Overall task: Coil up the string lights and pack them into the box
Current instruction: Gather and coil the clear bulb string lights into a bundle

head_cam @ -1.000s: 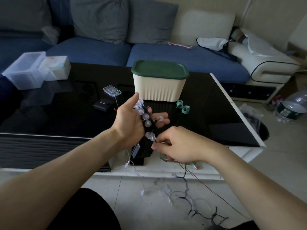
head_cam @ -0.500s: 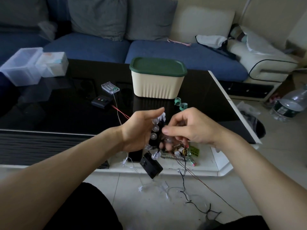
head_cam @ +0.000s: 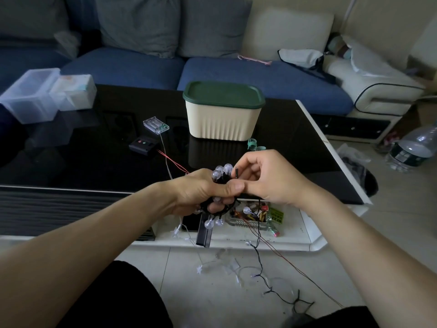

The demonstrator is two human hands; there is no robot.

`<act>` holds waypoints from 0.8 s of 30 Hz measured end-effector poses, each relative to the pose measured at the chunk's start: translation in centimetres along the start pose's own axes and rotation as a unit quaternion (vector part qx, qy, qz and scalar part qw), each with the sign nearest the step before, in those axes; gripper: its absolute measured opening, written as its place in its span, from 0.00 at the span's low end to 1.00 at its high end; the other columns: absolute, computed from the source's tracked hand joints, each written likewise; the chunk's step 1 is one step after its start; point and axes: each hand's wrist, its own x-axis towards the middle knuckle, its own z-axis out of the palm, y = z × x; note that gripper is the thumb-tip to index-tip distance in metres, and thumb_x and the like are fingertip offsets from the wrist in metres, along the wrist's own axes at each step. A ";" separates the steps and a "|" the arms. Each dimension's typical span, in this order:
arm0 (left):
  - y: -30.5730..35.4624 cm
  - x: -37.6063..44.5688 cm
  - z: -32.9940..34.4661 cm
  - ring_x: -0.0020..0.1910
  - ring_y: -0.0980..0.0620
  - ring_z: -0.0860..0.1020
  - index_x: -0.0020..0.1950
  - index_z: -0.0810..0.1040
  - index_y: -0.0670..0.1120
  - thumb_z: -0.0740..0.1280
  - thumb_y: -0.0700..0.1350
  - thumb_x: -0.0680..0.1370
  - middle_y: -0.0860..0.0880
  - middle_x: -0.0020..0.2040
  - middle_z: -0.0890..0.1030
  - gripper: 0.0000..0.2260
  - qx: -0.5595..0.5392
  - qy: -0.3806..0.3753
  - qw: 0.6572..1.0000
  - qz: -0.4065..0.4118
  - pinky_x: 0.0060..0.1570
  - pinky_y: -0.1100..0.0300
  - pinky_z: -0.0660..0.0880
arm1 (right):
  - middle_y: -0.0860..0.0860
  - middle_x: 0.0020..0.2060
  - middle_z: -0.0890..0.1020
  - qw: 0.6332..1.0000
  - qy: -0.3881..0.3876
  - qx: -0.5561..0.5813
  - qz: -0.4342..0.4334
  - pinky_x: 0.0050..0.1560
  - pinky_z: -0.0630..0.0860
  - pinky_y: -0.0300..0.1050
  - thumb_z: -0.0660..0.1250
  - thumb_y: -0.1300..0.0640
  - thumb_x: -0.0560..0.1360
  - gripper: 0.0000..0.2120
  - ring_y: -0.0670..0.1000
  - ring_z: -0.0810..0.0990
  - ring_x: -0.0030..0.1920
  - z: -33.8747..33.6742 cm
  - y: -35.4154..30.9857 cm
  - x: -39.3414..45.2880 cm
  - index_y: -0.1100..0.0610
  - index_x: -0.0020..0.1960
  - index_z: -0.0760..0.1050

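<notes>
With the left hand (head_cam: 201,192) gripping the part-wound string lights (head_cam: 221,172), the right hand (head_cam: 267,178) pinches its wire; loose cord trails on the floor, and the box (head_cam: 223,124) is lidded.

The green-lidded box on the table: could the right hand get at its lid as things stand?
Probably not right away. The way from the right hand to the box looks free above the black table, but its fingers pinch the string lights that the left hand grips.

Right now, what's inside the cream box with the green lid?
Cannot tell: the green lid is on the cream box, hiding the inside. The string lights are outside, in the left hand.
</notes>
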 end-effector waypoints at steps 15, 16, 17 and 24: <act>1.0 -0.3 0.3 0.26 0.50 0.74 0.42 0.76 0.40 0.65 0.50 0.79 0.45 0.31 0.78 0.14 -0.103 0.094 0.990 -0.029 0.28 0.62 0.70 | 0.51 0.27 0.77 0.996 -0.048 -0.047 0.065 0.37 0.70 0.49 0.63 0.40 0.80 0.22 0.49 0.74 0.29 -0.6 1.6 0.1 0.55 0.35 0.77; 1.1 -0.2 0.1 0.26 0.50 0.74 0.39 0.71 0.43 0.64 0.50 0.80 0.45 0.30 0.78 0.14 -0.139 0.120 0.983 -0.029 0.27 0.62 0.70 | 0.49 0.25 0.77 0.996 -0.047 -0.031 0.076 0.38 0.71 0.48 0.62 0.42 0.81 0.22 0.48 0.75 0.28 -0.8 1.6 0.0 0.55 0.35 0.76; 1.1 -0.1 -0.1 0.26 0.49 0.74 0.37 0.68 0.45 0.63 0.50 0.81 0.45 0.30 0.77 0.14 -0.181 0.144 0.973 -0.025 0.27 0.62 0.70 | 0.48 0.22 0.75 0.994 -0.052 -0.017 0.091 0.40 0.73 0.48 0.60 0.44 0.82 0.23 0.48 0.77 0.28 -1.1 1.7 -0.1 0.56 0.35 0.76; 1.1 0.9 -1.8 0.25 0.51 0.73 0.34 0.64 0.47 0.63 0.47 0.81 0.47 0.28 0.75 0.17 -0.339 0.267 0.900 0.049 0.24 0.63 0.69 | 0.55 0.34 0.78 0.988 -0.060 0.053 0.134 0.43 0.83 0.52 0.62 0.54 0.83 0.14 0.53 0.81 0.38 -1.9 1.9 -0.2 0.62 0.46 0.79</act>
